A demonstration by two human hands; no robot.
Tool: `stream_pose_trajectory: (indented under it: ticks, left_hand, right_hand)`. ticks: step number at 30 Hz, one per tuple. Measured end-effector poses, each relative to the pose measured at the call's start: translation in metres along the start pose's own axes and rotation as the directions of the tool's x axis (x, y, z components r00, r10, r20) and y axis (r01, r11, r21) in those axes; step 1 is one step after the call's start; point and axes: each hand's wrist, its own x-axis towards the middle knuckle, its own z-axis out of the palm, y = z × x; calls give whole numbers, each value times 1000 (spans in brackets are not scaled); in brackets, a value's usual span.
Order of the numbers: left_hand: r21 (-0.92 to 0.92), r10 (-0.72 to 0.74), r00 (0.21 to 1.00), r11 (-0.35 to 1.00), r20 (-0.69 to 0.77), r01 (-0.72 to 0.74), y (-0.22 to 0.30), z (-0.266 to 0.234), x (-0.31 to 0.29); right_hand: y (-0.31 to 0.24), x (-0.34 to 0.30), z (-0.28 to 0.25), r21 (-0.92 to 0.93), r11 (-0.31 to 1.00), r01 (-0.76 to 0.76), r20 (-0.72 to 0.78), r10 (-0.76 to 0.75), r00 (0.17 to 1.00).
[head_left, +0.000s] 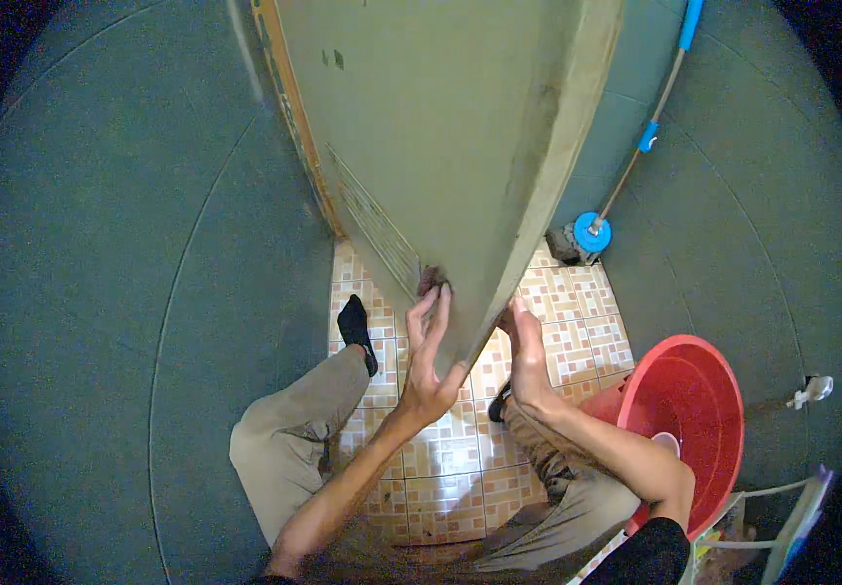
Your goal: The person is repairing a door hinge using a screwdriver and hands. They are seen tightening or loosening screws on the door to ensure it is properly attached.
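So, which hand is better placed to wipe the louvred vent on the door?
Probably the left hand: it lies flat on the door face beside the louvred vent. The right hand is behind the door's edge.

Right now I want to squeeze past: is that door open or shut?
Open. The door stands edge-on between the left hand and right hand, with floor tiles visible on both sides.
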Motion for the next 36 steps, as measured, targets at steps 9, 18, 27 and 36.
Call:
stream_pose_trajectory:
  ticks: [9,18,27,36]
  left_hand:
    - [-362,-480,863,785,155,502,-85,20,-48]
    - [-140,-172,985,975,26,174,-13,4,-9]
    - [-253,-351,936,904,21,345,-55,17,-37]
    - [-264,-407,910,872,81,413,-41,8,-26]
  right_hand:
    - [4,-1,2,-46,999,21,-12,-21,1000]
    - [-15,-5,7,-62,998,16,1,-16,1000]
    - [-8,-5,9,11,1000,-29,97,27,995]
    - [6,2,9,0,999,48,0,-48,999]
